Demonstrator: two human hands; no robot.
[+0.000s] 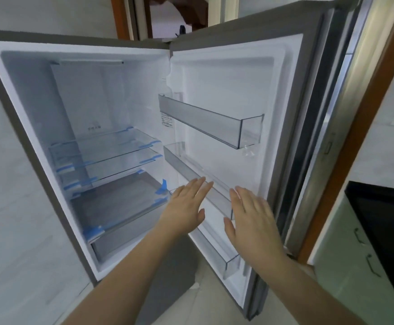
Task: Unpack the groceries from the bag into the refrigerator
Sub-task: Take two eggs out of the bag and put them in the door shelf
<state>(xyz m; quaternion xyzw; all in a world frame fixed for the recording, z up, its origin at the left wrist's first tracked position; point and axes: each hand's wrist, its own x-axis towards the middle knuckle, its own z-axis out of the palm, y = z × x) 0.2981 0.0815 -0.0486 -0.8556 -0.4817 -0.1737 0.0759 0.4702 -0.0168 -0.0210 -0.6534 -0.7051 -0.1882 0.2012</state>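
Note:
The refrigerator (pixel 34 127) stands open in front of me, its door (pixel 289 109) swung out to the right. Inside are two glass shelves (pixel 107 146) with blue tape on their edges and a grey drawer cover (pixel 118 202) below them, all bare. The door holds three clear bins, upper (pixel 205 123), middle (pixel 191 170) and lower (pixel 219 256), with nothing in them. My left hand (pixel 186 205) and my right hand (pixel 252 216) are stretched out flat, palms down, in front of the middle door bin, and hold nothing. No bag or groceries show.
A pale tiled wall (pixel 8 207) lies to the left of the fridge. At right are a wooden door frame (pixel 364 118), green cabinets (pixel 360 273) with dark handles and a black surface (pixel 388 212) on top. Light floor tiles (pixel 205 299) lie below.

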